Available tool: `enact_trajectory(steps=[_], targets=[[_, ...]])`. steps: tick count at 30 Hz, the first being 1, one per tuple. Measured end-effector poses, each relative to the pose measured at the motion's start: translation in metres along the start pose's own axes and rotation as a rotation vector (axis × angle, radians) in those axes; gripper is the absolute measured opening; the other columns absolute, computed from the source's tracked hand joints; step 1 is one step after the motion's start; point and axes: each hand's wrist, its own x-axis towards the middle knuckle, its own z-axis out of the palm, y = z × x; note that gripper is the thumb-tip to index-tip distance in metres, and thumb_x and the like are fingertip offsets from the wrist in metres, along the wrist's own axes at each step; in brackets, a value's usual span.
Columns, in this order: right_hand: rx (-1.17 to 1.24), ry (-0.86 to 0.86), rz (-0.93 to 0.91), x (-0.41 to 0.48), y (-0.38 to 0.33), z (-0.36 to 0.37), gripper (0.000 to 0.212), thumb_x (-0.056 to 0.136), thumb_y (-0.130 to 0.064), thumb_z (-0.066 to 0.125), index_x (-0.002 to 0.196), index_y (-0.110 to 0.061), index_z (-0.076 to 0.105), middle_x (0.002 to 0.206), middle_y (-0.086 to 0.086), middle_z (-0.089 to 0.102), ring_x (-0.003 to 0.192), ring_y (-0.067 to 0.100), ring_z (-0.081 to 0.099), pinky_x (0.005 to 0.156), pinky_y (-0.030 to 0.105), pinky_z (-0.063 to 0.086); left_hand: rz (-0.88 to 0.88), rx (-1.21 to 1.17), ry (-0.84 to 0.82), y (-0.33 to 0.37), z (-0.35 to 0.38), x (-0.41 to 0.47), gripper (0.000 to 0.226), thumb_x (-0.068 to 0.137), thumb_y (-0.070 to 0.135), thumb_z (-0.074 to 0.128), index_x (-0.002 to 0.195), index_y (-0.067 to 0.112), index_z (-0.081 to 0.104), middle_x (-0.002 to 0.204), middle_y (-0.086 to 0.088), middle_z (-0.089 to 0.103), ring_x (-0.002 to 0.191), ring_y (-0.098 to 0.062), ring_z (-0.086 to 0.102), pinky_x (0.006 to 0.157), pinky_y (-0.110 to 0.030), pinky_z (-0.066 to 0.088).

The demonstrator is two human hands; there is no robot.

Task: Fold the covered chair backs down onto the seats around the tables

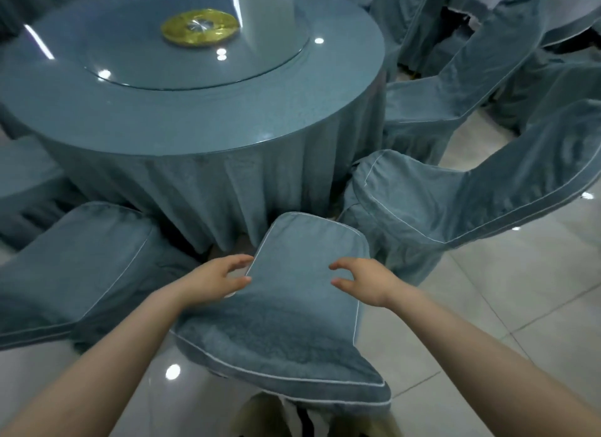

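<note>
From the head camera, the covered chair back (302,293) fills the 6 o'clock part of the view. Its blue-grey cover with white piping lies tipped forward and low over the seat, and its top edge points toward 12 o'clock at the skirt of the round table (201,117).

The left hand (214,282) sits at the chair back's 9 o'clock edge. Its fingers are loosely curled and spread, clasping nothing, with the thumb right at the piping. The right hand (364,285) is over the 3 o'clock side of the same panel, its fingers likewise bent and apart with nothing pinched. It is hard to tell whether its fingertips rest on the fabric or hang just above it.

The table spreads from 10 to 1 o'clock, draped to the floor in matching cloth. It carries a glass turntable (130,46) with a gold disc (200,28) at its middle.

At 3 o'clock a second covered chair (406,202) stands just beside the first, its back (527,182) raised and leaning away from the table. Another covered chair (455,88) stands at 2 o'clock, its back also raised. At 8 o'clock a neighbouring chair cover (81,261) lies low and flat. Pale glossy floor tiles (504,322) show at 4 o'clock.
</note>
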Motion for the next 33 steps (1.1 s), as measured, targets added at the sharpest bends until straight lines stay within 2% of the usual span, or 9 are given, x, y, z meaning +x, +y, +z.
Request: enact_trajectory(steps=[3,6,13,19,22,25,27,29,33], targets=[[-0.052,0.014,-0.114,-0.004,0.002,-0.003,0.064,0.095,-0.046,0.048,0.150,-0.021,0.025,0.160,0.000,0.012,0.147,0.016,0.009,0.116,0.030,0.013,-0.015,0.105,0.065,0.006,0.008,-0.023,0.069,0.092,0.034,0.057,0.149,0.029,0.019,0.153,0.011,0.022,0.141,-0.005,0.019,0.114,-0.021,0.015],[-0.125,0.054,-0.239,-0.005,0.007,-0.012,0.072,0.096,-0.051,0.042,0.152,-0.021,0.010,0.160,0.001,-0.005,0.147,0.017,-0.008,0.119,0.036,0.002,-0.011,0.218,0.188,0.015,0.021,-0.049,0.077,0.092,0.044,0.050,0.150,0.028,0.003,0.156,0.009,-0.001,0.143,-0.007,-0.002,0.116,-0.026,-0.001],[-0.286,0.057,-0.557,-0.036,0.010,-0.004,0.077,0.094,-0.058,0.031,0.152,-0.021,-0.004,0.158,-0.002,-0.018,0.143,0.017,-0.024,0.115,0.040,-0.012,-0.097,0.293,0.384,0.035,0.070,-0.108,0.079,0.082,0.077,0.015,0.142,0.032,-0.009,0.152,0.015,-0.007,0.143,-0.005,-0.006,0.116,-0.027,-0.003],[-0.210,-0.096,-0.693,-0.068,-0.008,0.010,0.082,0.092,-0.063,0.029,0.152,-0.019,-0.004,0.159,-0.001,-0.014,0.144,0.014,-0.019,0.117,0.042,-0.009,-0.154,0.364,0.365,0.043,0.083,-0.127,0.113,0.059,0.093,0.019,0.147,0.028,-0.007,0.153,0.011,-0.011,0.142,-0.005,-0.006,0.113,-0.024,0.003],[-0.205,-0.184,-0.738,-0.081,-0.020,0.022,0.098,0.083,-0.071,0.042,0.152,-0.019,-0.004,0.160,-0.002,-0.008,0.146,0.013,-0.012,0.119,0.043,-0.001,-0.164,0.430,0.287,0.043,0.079,-0.128,0.119,0.055,0.091,0.041,0.150,0.026,0.011,0.158,0.008,0.004,0.143,-0.007,-0.002,0.114,-0.026,0.008],[-0.202,-0.253,-0.694,-0.093,-0.035,0.038,0.112,0.073,-0.067,0.063,0.152,-0.022,-0.002,0.160,-0.001,0.006,0.146,0.017,0.009,0.118,0.040,0.015,-0.147,0.481,0.287,0.041,0.076,-0.131,0.103,0.054,0.075,0.066,0.139,0.025,0.038,0.147,0.006,0.036,0.143,-0.013,0.018,0.112,-0.030,0.022],[-0.137,-0.256,-0.602,-0.100,-0.042,0.051,0.107,0.073,-0.056,0.070,0.151,-0.028,0.004,0.155,0.002,0.027,0.136,0.024,0.035,0.107,0.034,0.033,-0.109,0.522,0.362,0.041,0.078,-0.132,0.080,0.053,0.071,0.070,0.117,0.026,0.053,0.125,0.007,0.054,0.126,-0.016,0.043,0.102,-0.031,0.039],[-0.080,-0.215,-0.552,-0.104,-0.044,0.059,0.097,0.075,-0.041,0.070,0.150,-0.032,0.010,0.145,0.005,0.043,0.122,0.028,0.049,0.095,0.029,0.041,-0.080,0.530,0.480,0.042,0.086,-0.130,0.058,0.057,0.061,0.075,0.100,0.025,0.059,0.105,0.009,0.059,0.105,-0.014,0.053,0.085,-0.032,0.047],[-0.092,-0.183,-0.575,-0.109,-0.051,0.068,0.090,0.073,-0.024,0.063,0.149,-0.035,0.016,0.130,0.008,0.058,0.109,0.031,0.057,0.087,0.028,0.045,-0.121,0.595,0.589,0.035,0.102,-0.141,0.047,0.061,0.054,0.077,0.093,0.023,0.061,0.095,0.006,0.062,0.094,-0.016,0.056,0.078,-0.032,0.047]])
